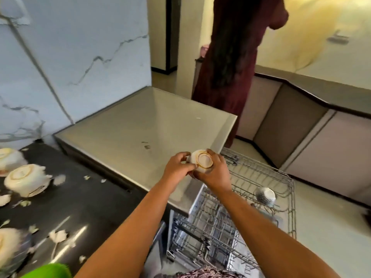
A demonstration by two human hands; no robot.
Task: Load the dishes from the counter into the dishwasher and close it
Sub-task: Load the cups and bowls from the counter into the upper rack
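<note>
Both my hands hold a small white cup upside down, its gold-ringed base facing up, above the steel dishwasher top's front right corner. My left hand pinches its left side and my right hand grips it from the right. Below them the upper wire rack is pulled out, with one white cup lying in it. The lower rack is out too. On the black counter at the left sit upturned white cups, another cup behind and a blurred dish.
The steel dishwasher top adjoins the black counter, which has a flower pattern. A person in a dark red dress stands beyond the dishwasher. Low cabinets run along the right. Something green shows at the bottom left.
</note>
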